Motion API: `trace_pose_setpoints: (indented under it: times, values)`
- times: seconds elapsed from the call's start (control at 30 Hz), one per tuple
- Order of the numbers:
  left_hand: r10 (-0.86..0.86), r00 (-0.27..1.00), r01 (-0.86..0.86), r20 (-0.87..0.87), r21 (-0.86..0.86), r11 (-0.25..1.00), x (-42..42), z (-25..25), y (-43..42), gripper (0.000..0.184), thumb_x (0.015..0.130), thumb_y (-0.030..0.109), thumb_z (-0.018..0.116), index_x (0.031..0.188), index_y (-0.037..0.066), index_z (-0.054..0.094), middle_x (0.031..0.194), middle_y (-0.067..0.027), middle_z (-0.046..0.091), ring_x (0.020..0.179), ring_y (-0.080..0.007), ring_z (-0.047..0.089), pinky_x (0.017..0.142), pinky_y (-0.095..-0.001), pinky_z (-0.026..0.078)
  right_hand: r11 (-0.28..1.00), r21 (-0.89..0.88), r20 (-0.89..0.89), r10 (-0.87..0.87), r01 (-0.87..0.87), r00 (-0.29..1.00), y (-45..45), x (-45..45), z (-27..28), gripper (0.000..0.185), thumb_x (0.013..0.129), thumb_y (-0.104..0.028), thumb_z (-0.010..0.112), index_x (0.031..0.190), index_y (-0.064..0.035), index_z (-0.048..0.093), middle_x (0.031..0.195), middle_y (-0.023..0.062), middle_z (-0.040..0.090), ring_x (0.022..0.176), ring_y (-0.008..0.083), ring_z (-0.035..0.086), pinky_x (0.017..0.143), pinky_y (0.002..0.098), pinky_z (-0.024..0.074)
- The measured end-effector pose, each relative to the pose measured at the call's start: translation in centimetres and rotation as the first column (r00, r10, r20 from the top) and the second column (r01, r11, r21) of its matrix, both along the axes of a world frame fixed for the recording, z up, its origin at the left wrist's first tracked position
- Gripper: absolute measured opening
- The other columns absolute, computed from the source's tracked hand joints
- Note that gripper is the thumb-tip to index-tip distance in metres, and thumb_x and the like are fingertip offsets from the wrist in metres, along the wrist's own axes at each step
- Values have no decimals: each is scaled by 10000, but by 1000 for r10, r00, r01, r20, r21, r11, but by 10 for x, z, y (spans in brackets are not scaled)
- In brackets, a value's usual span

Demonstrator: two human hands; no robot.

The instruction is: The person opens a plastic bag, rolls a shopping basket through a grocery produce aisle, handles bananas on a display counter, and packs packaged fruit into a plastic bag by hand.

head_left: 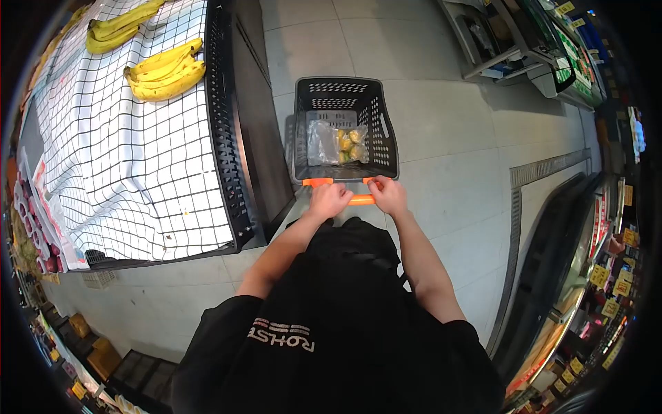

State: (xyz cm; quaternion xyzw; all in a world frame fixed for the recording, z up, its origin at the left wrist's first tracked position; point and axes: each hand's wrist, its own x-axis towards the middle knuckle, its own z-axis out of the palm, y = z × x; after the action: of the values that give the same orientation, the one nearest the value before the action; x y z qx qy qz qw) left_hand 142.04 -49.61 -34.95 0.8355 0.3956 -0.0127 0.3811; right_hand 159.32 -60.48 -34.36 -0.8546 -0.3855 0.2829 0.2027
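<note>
A dark grey shopping basket (385, 148) with perforated walls is in front of me, low over the tiled floor. Its orange handle (361, 200) points toward my body. My left hand (329, 200) is closed around the left part of this handle, and my right hand (390, 196) grips it near the right end. Inside the basket lies a clear plastic bag (353, 145) with several yellow-green round fruits, at the side nearer to me. Whether the basket rolls on wheels cannot be seen.
To the left stands a display table covered with checked cloth (152, 179), bearing bananas (165, 74). Wrapped dark red fruit (43, 241) sits at its far left. A shelf unit (510, 48) is at the upper right; a long black-edged display case (552, 255) runs along the right.
</note>
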Motion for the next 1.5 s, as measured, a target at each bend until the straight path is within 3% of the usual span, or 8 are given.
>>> trace_pose_setpoints:
  times: [0.53, 0.6, 0.8, 0.93, 1.0, 1.07, 1.27, 1.5]
  values:
    - [107, 993, -110, 55, 43, 993, 66, -4, 78, 318, 812, 320, 554, 687, 42, 644, 648, -182, 633, 663, -381, 639, 647, -490, 512, 983, 36, -12, 178, -178, 984, 99, 80, 1, 332, 856, -431, 596, 925, -124, 705, 655, 117, 658, 711, 333, 671, 650, 447, 523]
    - [118, 992, -120, 46, 36, 992, 76, -2, 93, 313, 812, 317, 553, 693, 43, 647, 649, -181, 633, 668, -382, 639, 651, -489, 511, 987, -5, -26, 160, -160, 987, 116, 91, 2, 303, 849, -399, 607, 921, -123, 710, 732, 104, 688, 726, 314, 676, 650, 428, 517]
    - [139, 989, -140, -56, -12, 990, 107, 17, 134, 290, 813, 311, 557, 724, 55, 659, 677, -174, 640, 700, -385, 639, 679, -485, 508, 974, 52, -23, 222, -221, 975, 158, 121, 5, 325, 868, -432, 595, 917, -134, 716, 692, 117, 669, 719, 333, 672, 645, 447, 514]
    - [201, 979, -200, -39, 36, 979, 121, 17, 150, 284, 797, 317, 576, 705, 60, 656, 672, -168, 642, 717, -386, 637, 701, -485, 503, 960, 33, -14, 277, -277, 961, 184, 137, 1, 320, 872, -421, 587, 917, -129, 712, 688, 138, 672, 708, 361, 669, 654, 458, 522]
    - [209, 977, -202, -33, 156, 967, 126, 16, 159, 297, 791, 319, 582, 664, 59, 650, 662, -162, 642, 699, -383, 635, 715, -479, 504, 949, 41, -11, 314, -314, 949, 196, 145, -1, 326, 877, -417, 575, 919, -123, 710, 737, 149, 687, 745, 367, 672, 680, 467, 526]
    - [238, 970, -228, -41, 167, 959, 135, 14, 168, 317, 782, 332, 589, 640, 57, 657, 660, -159, 649, 689, -373, 639, 731, -470, 507, 938, 25, -54, 347, -346, 936, 208, 155, 0, 376, 891, -420, 526, 970, -94, 696, 751, 203, 681, 756, 384, 672, 691, 496, 523]
    - [317, 939, -297, -133, 151, 943, 154, 17, 208, 368, 789, 389, 575, 678, 57, 688, 693, -162, 670, 711, -359, 662, 702, -467, 526, 939, -2, -72, 343, -344, 937, 258, 174, 1, 355, 894, -396, 531, 954, -95, 710, 772, 172, 688, 792, 388, 666, 721, 481, 518]
    - [361, 930, -349, -74, 133, 927, 170, 9, 263, 371, 771, 373, 578, 650, 32, 664, 637, -184, 632, 630, -366, 643, 632, -462, 521, 926, 16, -25, 378, -378, 925, 317, 191, -7, 330, 898, -366, 526, 924, -91, 707, 754, 184, 677, 772, 399, 659, 717, 499, 511]
